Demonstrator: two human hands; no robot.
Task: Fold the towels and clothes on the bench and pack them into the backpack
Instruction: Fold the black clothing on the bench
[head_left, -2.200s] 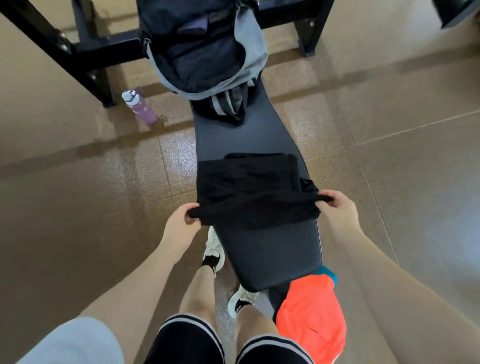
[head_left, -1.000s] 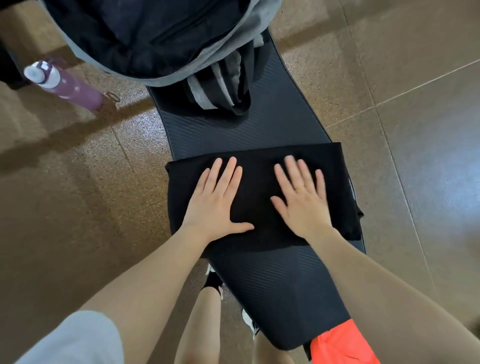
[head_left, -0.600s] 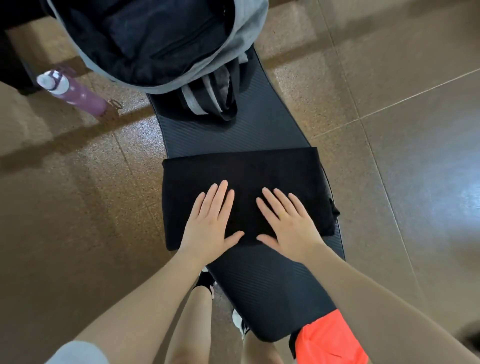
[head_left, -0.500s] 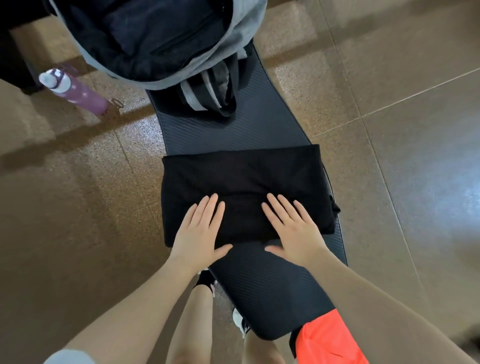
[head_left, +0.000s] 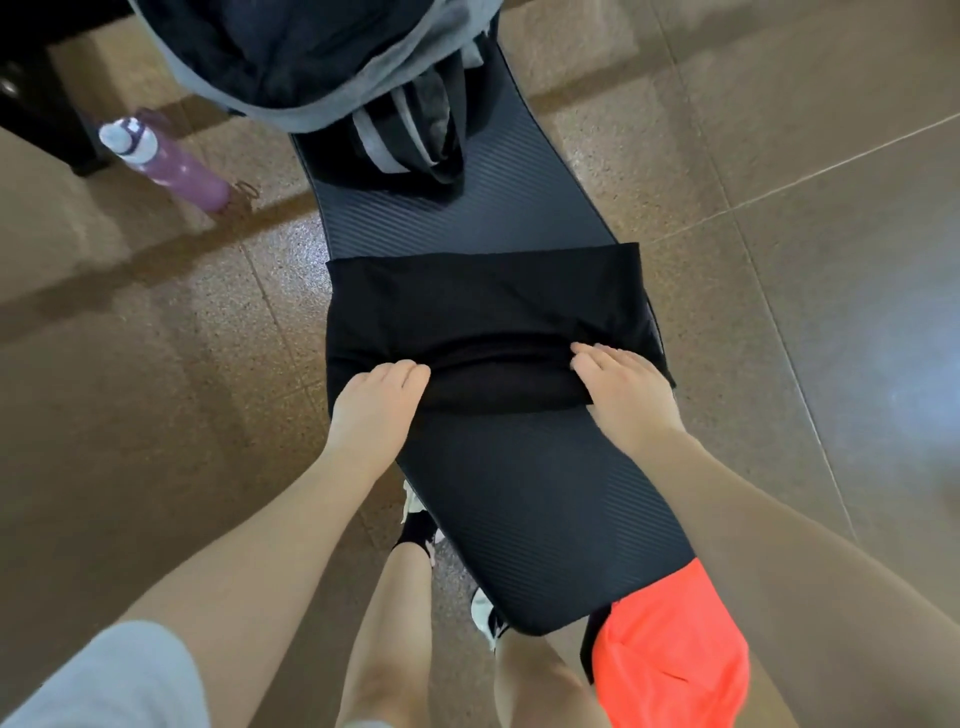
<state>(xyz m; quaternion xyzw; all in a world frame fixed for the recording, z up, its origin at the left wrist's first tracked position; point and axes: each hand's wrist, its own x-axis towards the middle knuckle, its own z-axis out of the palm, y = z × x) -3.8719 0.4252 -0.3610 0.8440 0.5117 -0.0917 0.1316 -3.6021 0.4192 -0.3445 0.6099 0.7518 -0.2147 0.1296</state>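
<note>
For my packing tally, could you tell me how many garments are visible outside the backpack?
2: a black garment across the bench, an orange garment hanging at its near end. Others may be hidden.

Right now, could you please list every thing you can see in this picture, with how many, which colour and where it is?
black folded garment: one, black, across the middle of the bench, near edge being lifted.
padded black workout bench: one, black, centre of view.
open grey and black backpack: one, grey and black, at the far end of the bench.
purple water bottle with white cap: one, purple, on the floor left of the bench.
bright orange cloth: one, orange, at the near right corner of the bench.
brown tiled floor: brown, all around.
hands: left hand and right hand, both gripping the garment's near edge.
</note>
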